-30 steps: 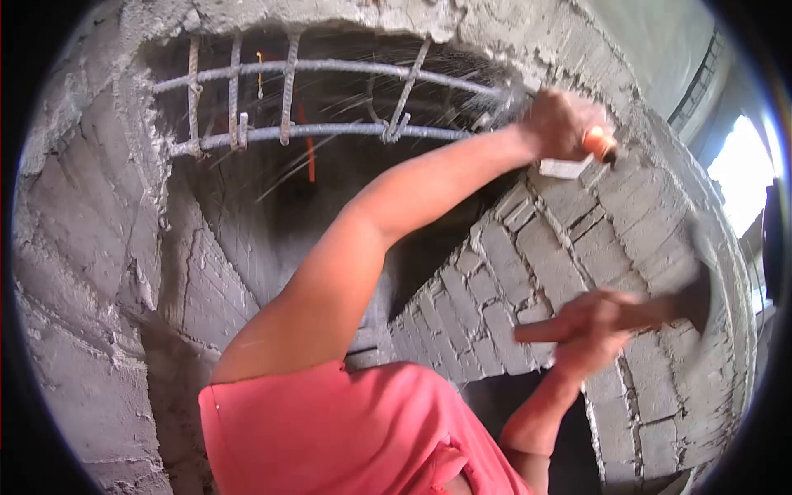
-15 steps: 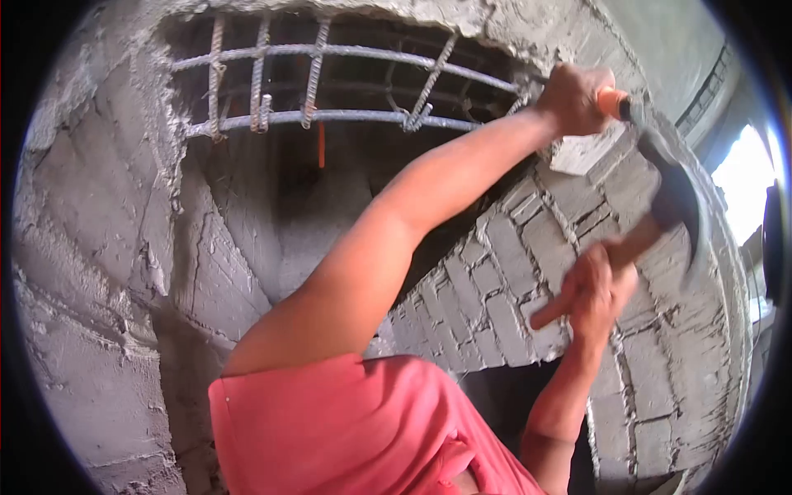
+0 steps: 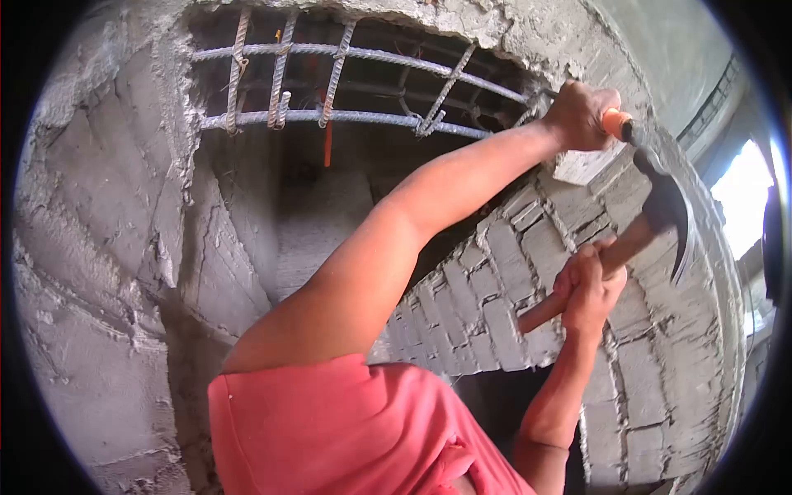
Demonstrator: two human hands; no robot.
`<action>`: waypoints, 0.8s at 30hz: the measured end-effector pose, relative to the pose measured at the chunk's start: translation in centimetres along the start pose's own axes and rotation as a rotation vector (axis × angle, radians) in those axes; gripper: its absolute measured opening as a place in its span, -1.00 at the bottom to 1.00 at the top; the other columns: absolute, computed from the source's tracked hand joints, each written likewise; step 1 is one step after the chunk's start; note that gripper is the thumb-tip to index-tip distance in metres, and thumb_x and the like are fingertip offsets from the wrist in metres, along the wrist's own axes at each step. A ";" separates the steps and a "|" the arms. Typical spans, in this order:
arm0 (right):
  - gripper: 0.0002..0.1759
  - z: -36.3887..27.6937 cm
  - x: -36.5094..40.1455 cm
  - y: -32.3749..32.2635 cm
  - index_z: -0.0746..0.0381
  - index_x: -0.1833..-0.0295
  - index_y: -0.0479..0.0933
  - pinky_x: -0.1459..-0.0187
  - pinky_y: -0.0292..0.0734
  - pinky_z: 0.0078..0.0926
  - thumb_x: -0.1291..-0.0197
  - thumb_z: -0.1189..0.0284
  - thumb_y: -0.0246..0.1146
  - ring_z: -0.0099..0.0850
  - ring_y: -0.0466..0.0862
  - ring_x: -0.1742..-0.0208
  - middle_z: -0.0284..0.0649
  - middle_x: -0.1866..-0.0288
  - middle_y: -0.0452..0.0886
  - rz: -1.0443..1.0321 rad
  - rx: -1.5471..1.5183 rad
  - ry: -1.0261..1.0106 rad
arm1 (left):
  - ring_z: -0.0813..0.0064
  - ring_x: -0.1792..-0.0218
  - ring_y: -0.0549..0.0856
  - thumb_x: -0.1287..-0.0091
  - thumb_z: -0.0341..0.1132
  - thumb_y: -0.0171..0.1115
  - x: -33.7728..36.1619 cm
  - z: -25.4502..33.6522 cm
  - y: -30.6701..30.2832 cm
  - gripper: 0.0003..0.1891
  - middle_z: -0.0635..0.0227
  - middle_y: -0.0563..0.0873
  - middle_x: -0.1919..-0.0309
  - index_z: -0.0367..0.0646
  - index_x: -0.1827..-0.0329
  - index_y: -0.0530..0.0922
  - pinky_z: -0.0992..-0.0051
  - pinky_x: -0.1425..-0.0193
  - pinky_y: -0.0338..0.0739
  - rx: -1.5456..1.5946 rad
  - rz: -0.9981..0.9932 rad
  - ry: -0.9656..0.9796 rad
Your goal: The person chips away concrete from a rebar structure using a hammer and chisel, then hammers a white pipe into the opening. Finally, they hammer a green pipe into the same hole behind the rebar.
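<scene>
Rough grey concrete [image 3: 99, 181] on the left and along the far edge, broken around a dark opening [image 3: 305, 198]. Ribbed steel bars [image 3: 388, 57] cross the opening's far part: two long ones running left to right, shorter ones across them. Thin orange strip [image 3: 327, 147] hangs by the lower long bar. Grey brickwork [image 3: 511, 272], joints uneven, fills the area right of the opening; second dark gap [image 3: 499, 400] at its near edge. Bright patch of light [image 3: 741, 198] at far right.

Left arm reaches from the near side to far right, across the opening. Left hand [image 3: 582, 115] clenched round an orange-handled tool [image 3: 615, 124], its dark butt end poking out on the right of the fist. Tool's other end lies toward the broken concrete at the opening's right corner, mostly hidden by the fist. Pale block [image 3: 582, 165] just below that hand.

Right hand [image 3: 592, 289] nearer, grasping the wooden handle [image 3: 544, 313] of a hammer [image 3: 668, 202], fingers wrapped round; handle end sticks out to the left. Dark head to the right of both hands, over the brickwork, long curved point aimed nearside. Blunt end close to the tool's butt; contact or narrow gap, cannot tell. Pinkish-red shirt [image 3: 330, 421] nearest, at the bottom.
</scene>
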State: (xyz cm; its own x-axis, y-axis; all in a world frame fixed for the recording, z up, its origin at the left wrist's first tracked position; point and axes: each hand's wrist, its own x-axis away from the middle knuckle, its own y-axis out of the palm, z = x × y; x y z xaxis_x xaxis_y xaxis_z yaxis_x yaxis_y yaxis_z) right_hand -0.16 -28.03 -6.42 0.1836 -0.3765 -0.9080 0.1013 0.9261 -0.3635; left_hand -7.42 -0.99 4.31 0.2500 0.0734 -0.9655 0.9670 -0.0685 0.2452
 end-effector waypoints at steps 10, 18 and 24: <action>-0.56 0.0 -11.2 -22.8 0.11 0.38 0.40 0.54 0.43 -0.48 -0.50 0.06 0.00 -0.53 0.33 0.63 -0.48 0.63 0.25 1.068 -1.059 -0.411 | 0.15 0.56 0.66 -0.02 -0.34 0.36 -0.2 0.4 -0.5 -0.82 0.26 0.61 0.61 -0.06 0.51 0.47 0.28 0.49 0.53 -0.003 -0.040 0.013; -0.66 -4.7 -1.7 -0.4 0.30 0.20 0.44 0.65 0.32 -0.53 -0.29 0.22 0.26 -0.52 0.41 0.72 -0.34 0.68 0.39 -0.098 -1.110 0.721 | 0.15 0.56 0.69 -0.11 -0.25 0.37 -0.1 0.7 -1.4 -0.80 0.24 0.66 0.59 -0.05 0.51 0.50 0.25 0.52 0.56 0.008 -0.014 0.004; -0.89 3.3 -7.8 -19.0 0.22 0.31 0.49 0.32 0.49 -0.39 -0.27 0.49 0.09 -0.47 0.53 0.36 -0.23 0.34 0.56 0.624 -0.409 -0.241 | 0.19 0.59 0.67 -0.08 -0.28 0.39 0.5 0.2 0.1 -0.76 0.26 0.59 0.66 -0.06 0.53 0.44 0.29 0.50 0.55 0.022 0.023 0.061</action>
State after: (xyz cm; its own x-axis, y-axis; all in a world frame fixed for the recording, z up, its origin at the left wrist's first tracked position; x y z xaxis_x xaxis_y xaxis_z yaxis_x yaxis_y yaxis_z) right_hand -0.25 -42.73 8.25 0.2998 0.2652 -0.9164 -0.4500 0.8863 0.1092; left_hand -7.21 -1.11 3.86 0.2749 0.1321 -0.9523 0.9600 -0.0929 0.2643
